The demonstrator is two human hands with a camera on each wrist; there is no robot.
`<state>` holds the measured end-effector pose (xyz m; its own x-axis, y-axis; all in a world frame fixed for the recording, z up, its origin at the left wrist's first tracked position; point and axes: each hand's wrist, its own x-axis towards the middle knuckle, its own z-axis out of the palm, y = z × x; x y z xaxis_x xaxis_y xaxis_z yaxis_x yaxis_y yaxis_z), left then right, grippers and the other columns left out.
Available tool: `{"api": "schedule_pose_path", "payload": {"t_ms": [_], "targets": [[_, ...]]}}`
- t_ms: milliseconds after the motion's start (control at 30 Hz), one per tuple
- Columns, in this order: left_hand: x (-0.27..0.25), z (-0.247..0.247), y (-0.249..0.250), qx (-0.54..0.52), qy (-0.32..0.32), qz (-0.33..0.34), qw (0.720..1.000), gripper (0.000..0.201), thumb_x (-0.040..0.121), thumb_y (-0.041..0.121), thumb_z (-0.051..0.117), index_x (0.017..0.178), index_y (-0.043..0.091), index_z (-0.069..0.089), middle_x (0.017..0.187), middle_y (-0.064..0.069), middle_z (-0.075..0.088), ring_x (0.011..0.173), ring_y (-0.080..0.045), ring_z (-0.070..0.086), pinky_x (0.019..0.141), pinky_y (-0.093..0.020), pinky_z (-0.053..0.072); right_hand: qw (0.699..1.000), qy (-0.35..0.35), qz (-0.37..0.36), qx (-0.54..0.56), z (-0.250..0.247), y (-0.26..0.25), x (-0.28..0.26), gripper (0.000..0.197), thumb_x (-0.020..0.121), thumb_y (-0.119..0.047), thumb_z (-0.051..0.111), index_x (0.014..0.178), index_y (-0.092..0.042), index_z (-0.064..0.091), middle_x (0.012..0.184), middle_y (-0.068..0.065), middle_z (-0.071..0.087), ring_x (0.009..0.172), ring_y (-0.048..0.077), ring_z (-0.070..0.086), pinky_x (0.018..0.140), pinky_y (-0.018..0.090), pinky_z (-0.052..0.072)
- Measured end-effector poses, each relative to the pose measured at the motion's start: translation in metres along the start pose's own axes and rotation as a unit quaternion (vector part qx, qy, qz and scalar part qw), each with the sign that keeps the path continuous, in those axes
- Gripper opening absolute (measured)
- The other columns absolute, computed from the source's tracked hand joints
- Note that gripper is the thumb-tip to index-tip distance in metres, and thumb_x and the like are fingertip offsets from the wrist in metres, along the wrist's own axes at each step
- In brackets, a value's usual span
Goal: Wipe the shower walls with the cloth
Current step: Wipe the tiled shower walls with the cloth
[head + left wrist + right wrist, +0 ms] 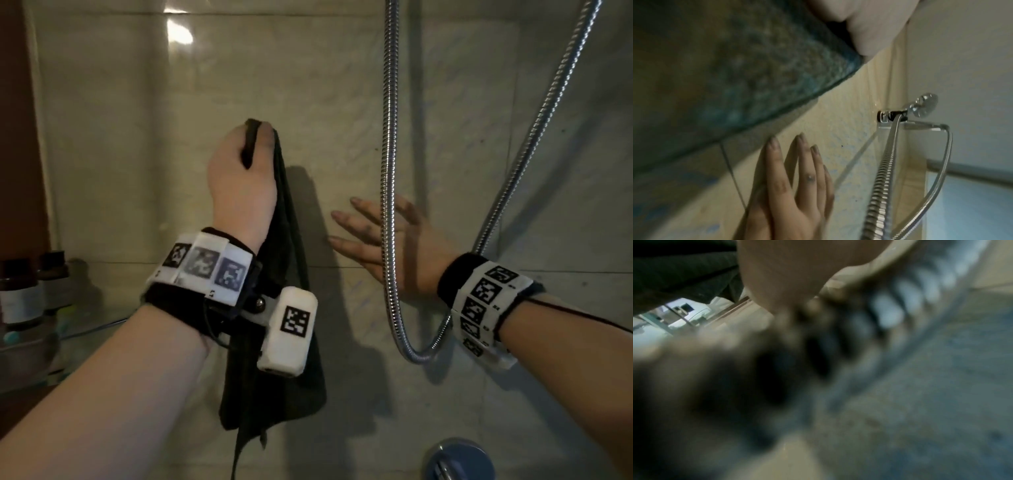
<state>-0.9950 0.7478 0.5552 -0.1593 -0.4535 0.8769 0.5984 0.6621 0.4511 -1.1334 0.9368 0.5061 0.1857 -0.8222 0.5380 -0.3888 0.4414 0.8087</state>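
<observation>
Only left wrist view shows shower head; cloth beside.

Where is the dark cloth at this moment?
In the head view the dark cloth hangs left of centre against the tiled wall, its top gripped by the left hand; the right hand and shower hose are to its right.

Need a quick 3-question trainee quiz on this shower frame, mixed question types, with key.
1. True or false: the left hand grips the dark hanging cloth at its top.
2. The right hand is: A) gripping the ribbed metal shower hose; B) spread flat, fingers straight, against the beige tiled wall; C) holding the cloth.
3. Fill in: the hose hangs in front of the ____ hand.

Key: 1 true; 2 B; 3 right.
</observation>
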Motion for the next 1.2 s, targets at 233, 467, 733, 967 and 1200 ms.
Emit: {"api": "schedule_pose_path", "payload": {"t_ms": [233, 467, 733, 967, 1200], "targets": [[-0.004, 0.018, -0.013, 0.206, -0.070, 0.181, 0.959, 0.036, 0.093, 0.019, 0.058, 0.122, -0.002, 0.056, 0.103, -0.016, 0.048, 0.085, -0.017, 0.043, 0.073, -0.014, 0.029, 1.000, 0.023, -0.015, -0.007, 0.010, 0.007, 0.000, 0.044, 0.097, -0.037, 0.045, 0.141, -0.029, 0.046, 0.152, 0.003, 0.035, 0.141, 0.027, 0.030, 0.116, 0.046, 0.007], [-0.027, 0.035, -0.021, 0.251, -0.108, 0.211, 0.938, 0.033, 0.093, 0.014, 0.054, 0.122, -0.001, 0.058, 0.101, -0.020, 0.049, 0.081, -0.032, 0.053, 0.070, -0.044, 0.048, 0.997, 0.067, 0.045, 0.000, 0.000, -0.001, -0.016, 0.044, 0.095, -0.034, 0.039, 0.132, -0.020, 0.057, 0.141, 0.012, 0.049, 0.131, 0.036, 0.031, 0.105, 0.051, 0.023], [-0.049, 0.056, -0.018, 0.302, -0.113, 0.174, 0.931, 0.046, 0.095, 0.019, 0.046, 0.135, -0.003, 0.046, 0.116, -0.022, 0.047, 0.088, -0.036, 0.054, 0.069, -0.044, 0.051, 0.982, 0.006, 0.177, -0.061, -0.001, 0.003, -0.051, 0.047, 0.097, -0.036, 0.031, 0.137, -0.021, 0.052, 0.146, 0.013, 0.039, 0.133, 0.039, 0.028, 0.104, 0.056, 0.019], [-0.051, 0.065, -0.010, 0.344, -0.115, 0.097, 0.927, 0.057, 0.097, 0.022, 0.042, 0.147, -0.001, 0.025, 0.139, -0.020, 0.030, 0.119, -0.033, 0.041, 0.095, -0.036, 0.040, 0.969, 0.015, 0.243, -0.037, -0.005, -0.009, -0.053, 0.050, 0.095, -0.041, 0.035, 0.144, -0.032, 0.040, 0.142, 0.017, 0.046, 0.130, 0.041, 0.040, 0.102, 0.058, 0.019], [-0.048, 0.071, -0.008, 0.376, -0.131, 0.147, 0.905, 0.053, 0.094, 0.016, 0.044, 0.144, 0.003, 0.033, 0.136, -0.019, 0.038, 0.117, -0.033, 0.041, 0.090, -0.038, 0.038, 0.954, -0.021, 0.300, -0.009, -0.006, -0.020, -0.046, 0.051, 0.095, -0.052, 0.031, 0.140, -0.034, 0.046, 0.142, 0.016, 0.046, 0.131, 0.040, 0.037, 0.101, 0.063, 0.023]]}}
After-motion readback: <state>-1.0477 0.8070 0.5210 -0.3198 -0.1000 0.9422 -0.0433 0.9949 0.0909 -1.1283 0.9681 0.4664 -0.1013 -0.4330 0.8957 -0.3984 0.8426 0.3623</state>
